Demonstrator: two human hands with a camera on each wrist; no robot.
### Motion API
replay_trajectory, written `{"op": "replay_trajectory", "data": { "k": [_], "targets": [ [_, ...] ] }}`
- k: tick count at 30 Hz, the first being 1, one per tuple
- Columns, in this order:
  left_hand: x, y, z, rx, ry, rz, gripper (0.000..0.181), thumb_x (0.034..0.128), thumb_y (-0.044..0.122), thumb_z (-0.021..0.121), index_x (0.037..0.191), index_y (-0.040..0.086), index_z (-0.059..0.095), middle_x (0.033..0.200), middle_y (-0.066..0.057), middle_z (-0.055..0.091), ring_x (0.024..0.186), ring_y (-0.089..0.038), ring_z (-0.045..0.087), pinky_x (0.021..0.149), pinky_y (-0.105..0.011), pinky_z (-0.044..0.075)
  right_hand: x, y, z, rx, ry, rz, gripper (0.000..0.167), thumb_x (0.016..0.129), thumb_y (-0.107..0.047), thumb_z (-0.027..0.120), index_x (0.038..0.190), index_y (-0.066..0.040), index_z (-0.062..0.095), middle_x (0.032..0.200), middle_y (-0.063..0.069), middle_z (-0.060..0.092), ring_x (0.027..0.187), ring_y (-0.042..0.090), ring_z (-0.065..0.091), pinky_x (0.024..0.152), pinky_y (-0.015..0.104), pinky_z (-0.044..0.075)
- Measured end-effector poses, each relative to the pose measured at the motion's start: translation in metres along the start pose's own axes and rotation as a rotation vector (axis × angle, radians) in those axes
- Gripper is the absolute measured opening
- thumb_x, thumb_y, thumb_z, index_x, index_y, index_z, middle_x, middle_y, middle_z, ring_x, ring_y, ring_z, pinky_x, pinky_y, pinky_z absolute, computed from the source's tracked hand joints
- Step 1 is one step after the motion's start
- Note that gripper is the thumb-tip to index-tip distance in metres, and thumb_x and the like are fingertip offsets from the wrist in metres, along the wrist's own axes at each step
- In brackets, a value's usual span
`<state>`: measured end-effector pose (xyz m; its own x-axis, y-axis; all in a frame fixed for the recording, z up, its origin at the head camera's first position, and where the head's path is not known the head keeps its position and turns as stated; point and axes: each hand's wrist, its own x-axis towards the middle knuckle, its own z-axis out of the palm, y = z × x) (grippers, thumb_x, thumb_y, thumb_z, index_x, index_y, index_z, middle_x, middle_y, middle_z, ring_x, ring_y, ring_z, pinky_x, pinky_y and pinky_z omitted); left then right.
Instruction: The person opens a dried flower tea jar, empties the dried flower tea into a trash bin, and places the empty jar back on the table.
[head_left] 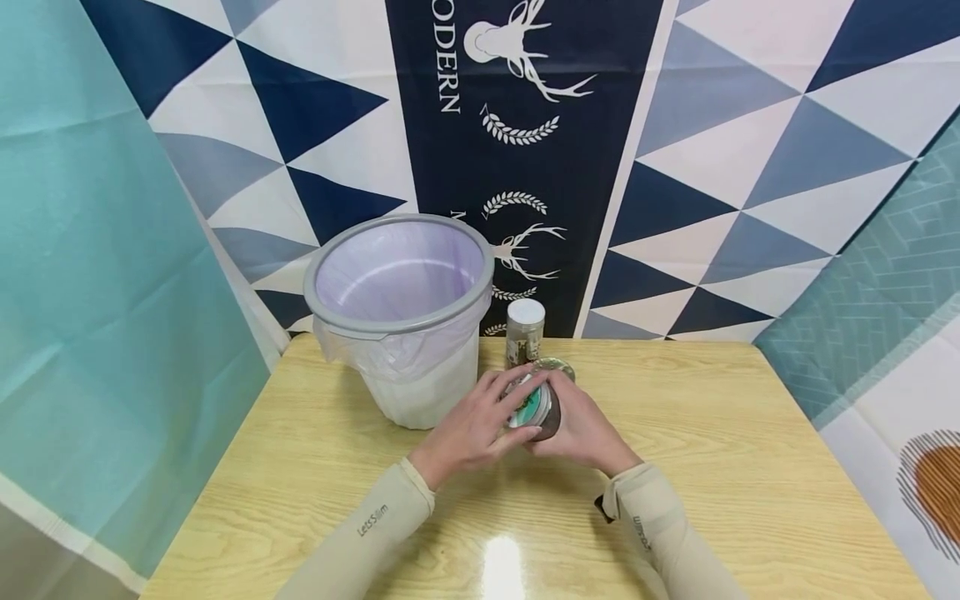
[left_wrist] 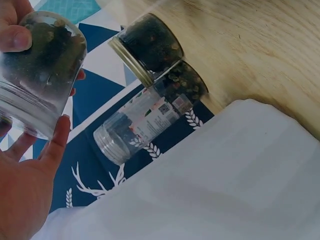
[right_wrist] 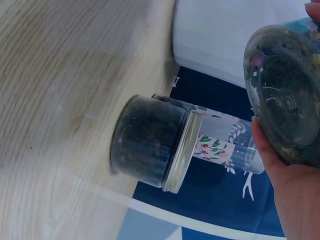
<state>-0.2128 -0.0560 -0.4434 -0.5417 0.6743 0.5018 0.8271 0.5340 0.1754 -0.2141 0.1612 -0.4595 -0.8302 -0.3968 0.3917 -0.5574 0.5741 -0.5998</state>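
The two hands hold a clear jar [head_left: 552, 417] up off the table [head_left: 750, 467], tilted, near the middle of the table and in front of two other jars. The left hand [head_left: 472, 421] has its fingers and thumb bent about the lid [head_left: 531, 405], which bears a green label, with the thumb at the near edge. The right hand [head_left: 581, 425] curls round the body of the same jar, which is filled with dark material; its round base shows in the right wrist view.

Behind the hands, a squat jar [right_wrist: 150, 140] with a gold lid [right_wrist: 182, 152] and dark contents stands upright on the table. Just beside it stands a taller, slimmer jar [head_left: 525, 337] with a white top, a floral label and dark material in its lower part.

To the left of the jars stands a white bin [head_left: 420, 400] with a grey rim [head_left: 397, 327], lined with a translucent bag [head_left: 401, 354]. A patterned cloth [head_left: 637, 208] hangs behind the table.
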Motion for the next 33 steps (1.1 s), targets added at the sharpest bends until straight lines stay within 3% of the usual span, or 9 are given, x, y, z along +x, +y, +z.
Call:
{"op": "replay_trajectory", "data": {
  "k": [4, 10, 13, 15, 18, 21, 23, 28, 33],
  "targets": [
    [0.001, 0.002, 0.002, 0.019, 0.027, -0.032, 0.07, 0.1068, 0.062, 0.032, 0.161, 0.017, 0.036, 0.154, -0.015, 0.047, 0.127, -0.03, 0.054, 0.105, -0.042, 0.053, 0.0, -0.002, 0.0, -0.017, 0.005, -0.005, 0.092, 0.059, -0.022, 0.095, 0.139, -0.009, 0.051, 0.124, 0.007, 0.064, 0.105, 0.021, 0.065, 0.09, 0.044, 0.058],
    [0.003, 0.006, 0.003, -0.024, 0.039, -0.175, 0.068, 0.1017, 0.057, 0.055, 0.154, 0.014, 0.045, 0.139, -0.015, 0.054, 0.123, -0.028, 0.058, 0.103, -0.042, 0.055, 0.001, -0.002, 0.002, -0.057, -0.008, -0.036, 0.099, 0.06, -0.022, 0.095, 0.146, -0.008, 0.048, 0.127, 0.007, 0.062, 0.108, 0.022, 0.064, 0.092, 0.046, 0.058],
    [0.003, 0.007, 0.0, -0.036, 0.022, -0.204, 0.07, 0.0993, 0.058, 0.058, 0.155, 0.018, 0.044, 0.147, -0.013, 0.053, 0.128, -0.027, 0.057, 0.104, -0.043, 0.054, 0.001, -0.002, 0.001, -0.054, -0.006, -0.038, 0.1, 0.06, -0.023, 0.095, 0.146, -0.008, 0.048, 0.127, 0.007, 0.062, 0.107, 0.022, 0.064, 0.092, 0.046, 0.058],
    [0.002, 0.005, -0.002, -0.038, 0.0, -0.171, 0.071, 0.0993, 0.058, 0.057, 0.159, 0.023, 0.04, 0.157, -0.009, 0.047, 0.136, -0.027, 0.053, 0.109, -0.044, 0.051, 0.001, -0.001, 0.0, -0.055, 0.004, -0.041, 0.098, 0.058, -0.023, 0.095, 0.143, -0.007, 0.049, 0.124, 0.007, 0.063, 0.105, 0.021, 0.065, 0.09, 0.045, 0.059],
    [0.0, 0.001, -0.007, -0.028, -0.031, -0.064, 0.07, 0.1014, 0.053, 0.056, 0.162, 0.026, 0.035, 0.167, -0.006, 0.037, 0.145, -0.028, 0.046, 0.117, -0.045, 0.044, 0.001, 0.0, -0.002, -0.062, 0.019, -0.049, 0.095, 0.058, -0.022, 0.095, 0.14, -0.008, 0.051, 0.121, 0.005, 0.064, 0.104, 0.02, 0.065, 0.09, 0.045, 0.059],
    [-0.001, -0.004, -0.012, -0.012, -0.054, 0.039, 0.066, 0.1033, 0.047, 0.057, 0.162, 0.026, 0.037, 0.168, -0.005, 0.034, 0.146, -0.029, 0.044, 0.12, -0.044, 0.041, 0.001, 0.001, -0.003, -0.052, 0.01, -0.051, 0.094, 0.058, -0.021, 0.095, 0.141, -0.008, 0.052, 0.122, 0.005, 0.064, 0.106, 0.021, 0.066, 0.091, 0.046, 0.059],
    [-0.003, -0.006, -0.015, -0.005, -0.067, 0.068, 0.064, 0.1036, 0.044, 0.058, 0.161, 0.025, 0.038, 0.168, -0.005, 0.035, 0.142, -0.028, 0.046, 0.117, -0.043, 0.044, 0.002, 0.0, -0.003, -0.04, -0.005, -0.044, 0.095, 0.06, -0.021, 0.095, 0.142, -0.009, 0.051, 0.124, 0.005, 0.064, 0.106, 0.021, 0.066, 0.091, 0.046, 0.059],
    [-0.003, -0.007, -0.016, -0.002, -0.079, 0.054, 0.069, 0.1016, 0.044, 0.061, 0.162, 0.023, 0.035, 0.164, -0.008, 0.039, 0.128, -0.026, 0.051, 0.106, -0.041, 0.051, 0.001, -0.001, -0.001, -0.015, -0.025, -0.024, 0.096, 0.059, -0.02, 0.095, 0.142, -0.009, 0.05, 0.126, 0.006, 0.064, 0.106, 0.02, 0.066, 0.09, 0.044, 0.059],
    [0.001, -0.003, -0.011, 0.019, -0.063, -0.018, 0.071, 0.1005, 0.05, 0.061, 0.161, 0.022, 0.036, 0.152, -0.012, 0.049, 0.129, -0.028, 0.054, 0.108, -0.041, 0.051, -0.001, -0.001, 0.0, -0.017, -0.025, 0.009, 0.093, 0.055, -0.021, 0.095, 0.136, -0.011, 0.051, 0.122, 0.005, 0.064, 0.103, 0.02, 0.066, 0.089, 0.043, 0.059]
  ]
}}
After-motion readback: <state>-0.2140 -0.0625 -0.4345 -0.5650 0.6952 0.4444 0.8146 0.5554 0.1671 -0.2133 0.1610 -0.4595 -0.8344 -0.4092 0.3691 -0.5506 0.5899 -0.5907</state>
